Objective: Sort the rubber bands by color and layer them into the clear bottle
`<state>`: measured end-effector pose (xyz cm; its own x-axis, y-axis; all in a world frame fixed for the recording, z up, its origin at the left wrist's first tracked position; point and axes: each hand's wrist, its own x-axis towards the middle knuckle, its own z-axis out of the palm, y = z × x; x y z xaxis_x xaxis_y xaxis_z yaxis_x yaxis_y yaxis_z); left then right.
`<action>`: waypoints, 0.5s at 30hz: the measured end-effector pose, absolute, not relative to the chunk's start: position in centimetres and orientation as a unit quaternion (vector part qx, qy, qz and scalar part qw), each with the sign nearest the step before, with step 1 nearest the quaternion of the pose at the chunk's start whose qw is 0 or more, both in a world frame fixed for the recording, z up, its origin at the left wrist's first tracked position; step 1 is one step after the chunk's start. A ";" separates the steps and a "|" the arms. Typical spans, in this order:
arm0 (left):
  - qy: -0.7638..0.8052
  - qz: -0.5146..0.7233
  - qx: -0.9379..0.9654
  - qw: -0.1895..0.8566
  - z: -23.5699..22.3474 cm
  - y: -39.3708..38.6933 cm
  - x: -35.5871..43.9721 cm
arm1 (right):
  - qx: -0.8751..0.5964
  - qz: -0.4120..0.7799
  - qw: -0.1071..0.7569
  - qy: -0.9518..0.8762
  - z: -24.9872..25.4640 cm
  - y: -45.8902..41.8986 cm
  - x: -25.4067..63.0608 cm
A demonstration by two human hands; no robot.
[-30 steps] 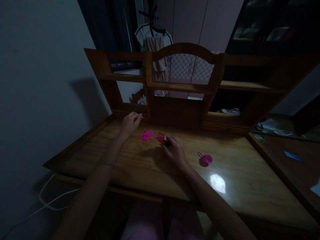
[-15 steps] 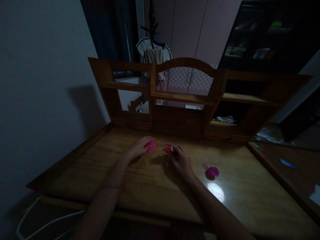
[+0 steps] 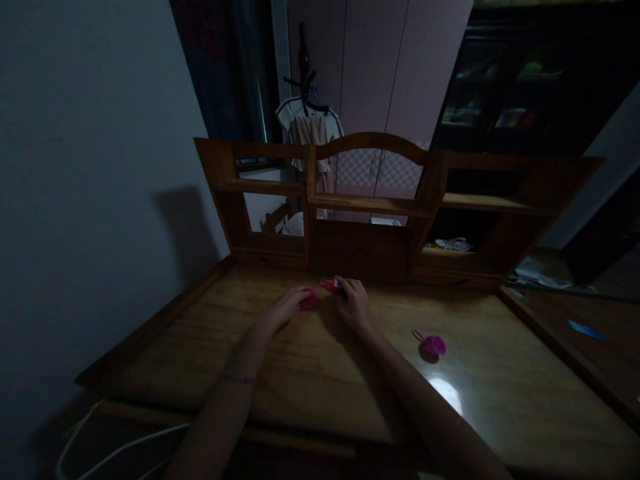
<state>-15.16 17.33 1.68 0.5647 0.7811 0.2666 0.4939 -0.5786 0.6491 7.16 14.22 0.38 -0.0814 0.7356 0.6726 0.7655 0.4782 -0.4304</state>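
Observation:
Above the wooden desk, my left hand [image 3: 286, 309] is closed around a bright pink object [image 3: 309, 299], whose kind is too dim and small to make out. My right hand [image 3: 356, 310], just to its right, grips a small red see-through object [image 3: 329, 285] with a pale patch by the fingers. The red object's near end sits close beside the pink one; whether they touch I cannot tell. Right of my right forearm, a purple-pink rounded piece with a loop [image 3: 434, 345] lies on the desk, held by neither hand.
The wooden desktop [image 3: 280, 373] carries a shelf unit [image 3: 370, 203] along its back edge. A wall [image 3: 100, 200] rises on the left. White cable [image 3: 130, 437] hangs at the lower left. A blue flat item [image 3: 585, 329] lies on the brown surface to the right.
My hands have come closer together, bringing the red object up against or near the pink one. The camera view has shifted slightly.

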 end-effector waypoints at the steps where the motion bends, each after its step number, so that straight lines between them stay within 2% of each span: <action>1: 0.375 0.271 0.850 0.251 1.6 17.7 -15.2 | -0.513 -0.021 0.449 -0.732 0.0 14.5 7.0; 8: 0.424 0.250 0.855 0.164 0.7 19.2 -15.7 | -0.509 -0.012 0.455 -0.730 -0.7 14.5 7.2; 15: 0.388 0.220 0.890 0.098 1.0 18.9 -14.8 | -0.520 -0.012 0.459 -0.720 -0.6 14.6 7.2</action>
